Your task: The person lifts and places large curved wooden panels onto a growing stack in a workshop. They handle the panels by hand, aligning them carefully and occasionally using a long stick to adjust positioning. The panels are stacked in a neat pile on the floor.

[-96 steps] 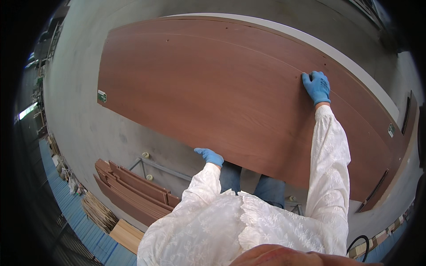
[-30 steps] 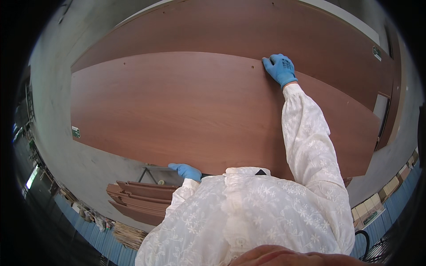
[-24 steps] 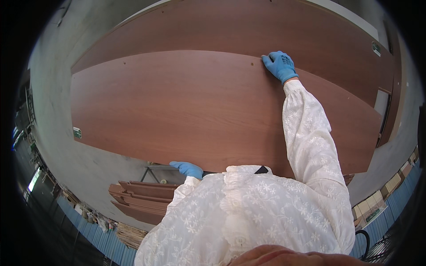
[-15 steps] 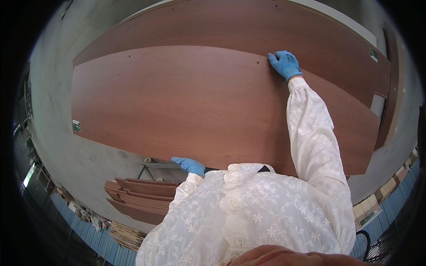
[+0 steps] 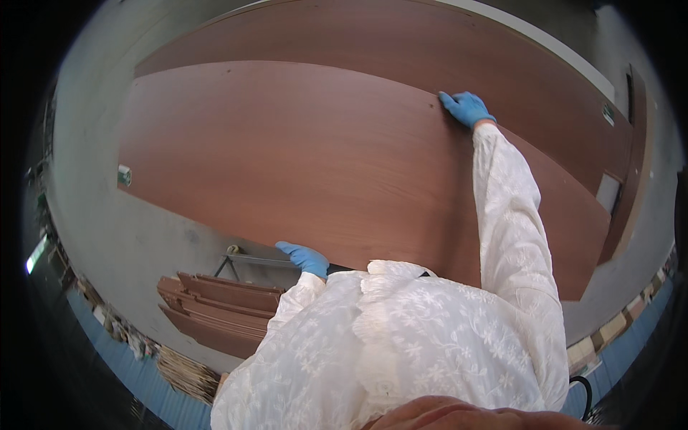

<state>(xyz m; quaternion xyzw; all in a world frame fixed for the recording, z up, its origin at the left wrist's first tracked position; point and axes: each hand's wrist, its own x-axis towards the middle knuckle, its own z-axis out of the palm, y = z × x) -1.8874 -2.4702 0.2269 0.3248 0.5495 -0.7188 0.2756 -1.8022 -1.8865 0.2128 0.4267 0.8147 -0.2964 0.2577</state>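
A long reddish-brown wooden panel (image 5: 308,158) with small holes near its far edge and a small green-and-white label at its left end lies across in front of me. My right hand (image 5: 467,110), in a blue glove, grips its far edge with fingertips close to one hole. At the near edge, left of my body, my left hand (image 5: 304,259), also blue-gloved, holds the panel; some of its fingers are hidden beneath. Behind this panel lies a second matching panel (image 5: 516,79), partly covered by the first.
Several smaller brown boards (image 5: 222,315) are stacked at lower left, beside a grey metal frame (image 5: 261,260). Flattened cardboard (image 5: 185,373) lies beyond them. Boxes (image 5: 609,330) stand at lower right. Another narrow brown board (image 5: 634,172) is at the far right.
The whole view has turned slightly clockwise, so the panels' left ends sit higher and right ends lower. My right fingertips are slightly closer to the hole. Both hands stay on the panel.
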